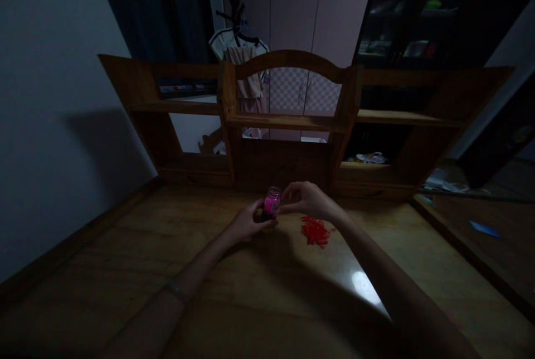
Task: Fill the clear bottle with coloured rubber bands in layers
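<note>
Head view now: gripping the small, uncapped, pink-labelled glass jar [271, 205] around its side with the left hand [249, 222], probably to steady it. Poised just across the jar with the right hand [308, 200] half-curled; can't tell whether pinching anything. Look at the red strips [314, 232], heaped on the wooden tabletop [246, 292] just below the right hand, likely for easy reach.

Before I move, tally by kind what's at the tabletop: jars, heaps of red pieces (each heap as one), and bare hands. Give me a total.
Jar with pink on it: 1
Heap of red pieces: 1 (single pieces overlap too much to count)
Hands: 2, the left hand and the right hand
Total: 4
</note>
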A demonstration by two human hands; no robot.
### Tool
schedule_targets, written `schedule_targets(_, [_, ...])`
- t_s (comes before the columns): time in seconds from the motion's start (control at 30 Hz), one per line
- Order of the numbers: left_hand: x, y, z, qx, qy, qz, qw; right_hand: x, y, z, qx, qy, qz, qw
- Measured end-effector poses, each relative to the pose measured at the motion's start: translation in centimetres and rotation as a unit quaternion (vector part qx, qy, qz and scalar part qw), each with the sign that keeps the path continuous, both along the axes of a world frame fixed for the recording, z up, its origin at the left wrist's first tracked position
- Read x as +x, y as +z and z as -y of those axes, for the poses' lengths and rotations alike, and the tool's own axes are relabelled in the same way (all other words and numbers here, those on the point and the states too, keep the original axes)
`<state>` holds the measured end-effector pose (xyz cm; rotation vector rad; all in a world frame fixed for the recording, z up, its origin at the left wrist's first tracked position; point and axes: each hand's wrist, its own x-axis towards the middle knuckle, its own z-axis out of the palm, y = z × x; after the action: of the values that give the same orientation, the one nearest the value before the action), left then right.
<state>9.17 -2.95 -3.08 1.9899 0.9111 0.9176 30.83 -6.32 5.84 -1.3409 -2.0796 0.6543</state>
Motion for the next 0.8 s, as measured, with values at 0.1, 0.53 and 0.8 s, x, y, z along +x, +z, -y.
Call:
schedule_targets(0.1, [0.1, 0.2, 0.1, 0.006, -0.001, -0.002, 1.000, -0.3, 0.3, 0.3, 0.007, -0.001, 0.000, 1.000])
schedule_targets(0.53, [0.2, 0.7, 0.8, 0.006, -0.023, -0.008, 1.000, 1.2, 0.7, -0.1, 0.002, 0.011, 0.009, 1.000])
schedule_targets(0.8, [0.1, 0.2, 0.4, -0.011, -0.031, -0.001, 0.999, 4.2, 2.5, 0.4, -0.053, -0.022, -0.007, 0.998])
